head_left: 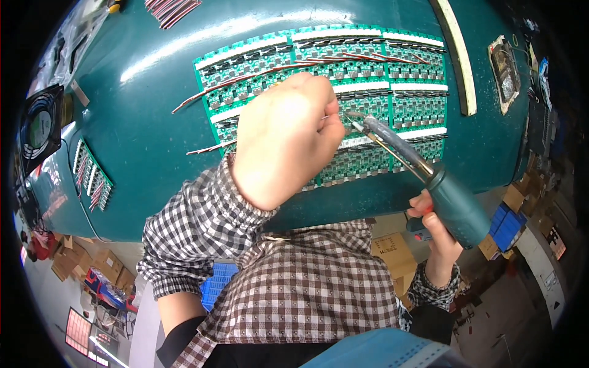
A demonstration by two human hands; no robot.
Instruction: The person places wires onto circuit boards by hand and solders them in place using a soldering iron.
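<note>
Green circuit boards (pixel 418 113) lie in joined rows on the green table (pixel 147 159), in front of the person, white connector strips and dark parts along each row. Left hand (pixel 285 138) rests over the middle rows, thumb and forefinger closed in a pinch; what sits between them is too small to tell. Right hand (pixel 438 233) grips the green handle of a soldering iron (pixel 457 205), fingers wrapped round it, the working end (pixel 366 124) just beside the left fingertips; contact with a pad cannot be confirmed. Red-and-white wires (pixel 254 76) lie across the upper row; a lower wire (pixel 205 149) runs in under the left hand. Step judged to be soldering wire ends to board pads. Good practice: hold the wire end flat and motionless on its pad, heat wire and pad together, feed solder sparingly, then lift the iron cleanly and keep the wire still until the joint sets. Main risks, in my judgement: scorched fingertips, given the tight spacing, and solder bridging neighbouring pads. Shifting the pinch farther back along the wire would give more clearance.
</note>
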